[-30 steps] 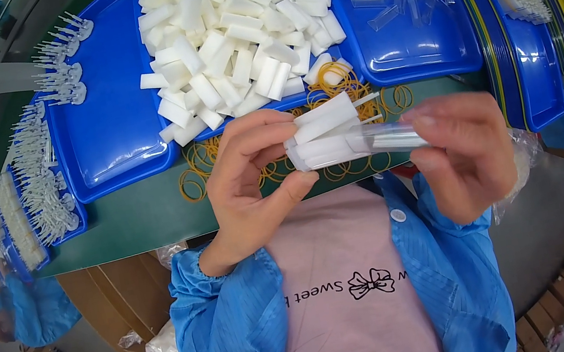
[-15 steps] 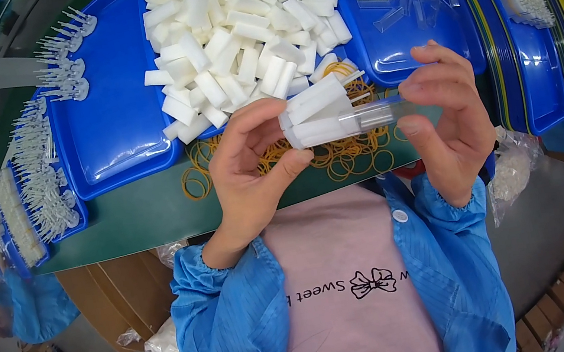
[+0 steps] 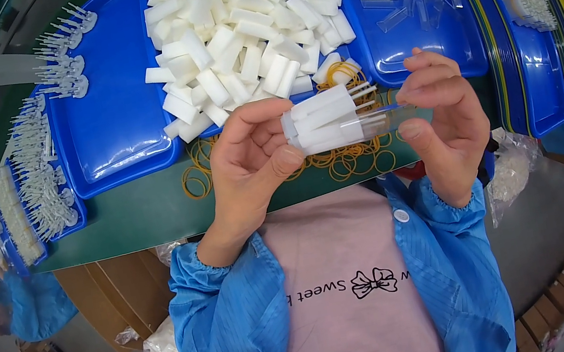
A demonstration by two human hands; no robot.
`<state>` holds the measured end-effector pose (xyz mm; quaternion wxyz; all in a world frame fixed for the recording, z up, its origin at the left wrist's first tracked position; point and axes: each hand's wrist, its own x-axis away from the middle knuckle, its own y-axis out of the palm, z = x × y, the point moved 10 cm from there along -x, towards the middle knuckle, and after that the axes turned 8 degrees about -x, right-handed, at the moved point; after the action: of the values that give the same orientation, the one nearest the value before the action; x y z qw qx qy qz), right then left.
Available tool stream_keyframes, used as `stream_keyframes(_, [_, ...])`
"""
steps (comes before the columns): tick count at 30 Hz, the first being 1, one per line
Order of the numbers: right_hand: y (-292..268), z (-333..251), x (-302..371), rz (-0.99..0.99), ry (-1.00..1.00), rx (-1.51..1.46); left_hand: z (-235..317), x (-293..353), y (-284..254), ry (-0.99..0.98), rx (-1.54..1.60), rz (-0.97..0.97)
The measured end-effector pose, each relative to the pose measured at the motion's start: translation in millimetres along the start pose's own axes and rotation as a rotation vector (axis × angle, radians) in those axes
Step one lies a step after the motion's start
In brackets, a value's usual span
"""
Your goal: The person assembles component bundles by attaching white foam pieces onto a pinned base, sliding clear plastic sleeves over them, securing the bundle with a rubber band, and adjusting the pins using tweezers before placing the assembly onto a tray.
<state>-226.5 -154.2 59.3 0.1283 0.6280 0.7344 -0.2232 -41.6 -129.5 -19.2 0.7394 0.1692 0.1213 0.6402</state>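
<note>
My left hand (image 3: 242, 164) is closed around the base of a white pronged plastic piece (image 3: 291, 127). White foam blocks (image 3: 323, 110) wrap its thin rods, whose bare tips stick out to the right. A clear plastic tube (image 3: 393, 119) lies in line with the lower part of the bundle, its left end at or over the foam; how far it overlaps is hard to see. Thumb and fingers of my right hand (image 3: 447, 120) pinch the tube's far end. Both hands are above the near edge of the table, over scattered yellow-brown rubber bands (image 3: 351, 162).
White foam blocks (image 3: 228, 42) are heaped in front of me. A blue tray (image 3: 110, 123) stands left of them, and another blue tray (image 3: 382, 56) with clear tubes is at right. White pronged pieces (image 3: 46, 184) lie far left; stacked trays (image 3: 533, 79) stand far right.
The foam bundle has turned a little in my left hand, showing more rod tips at its upper right. The clear tube and my right hand have shifted slightly.
</note>
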Motion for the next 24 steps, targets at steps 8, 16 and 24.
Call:
stream_keyframes(8, [13.6,2.7,10.7,0.007,0.030,-0.081,-4.0,2.6,4.4,0.046,-0.039,-0.020])
stream_keyframes(16, [18.9,6.1,10.6,-0.017,0.034,-0.028,-14.2,-1.1,8.1,-0.037,0.040,-0.029])
stream_keyframes(24, [-29.8,44.8,-33.1,0.014,0.167,0.110,-25.7,-3.9,3.1,-0.106,0.066,-0.034])
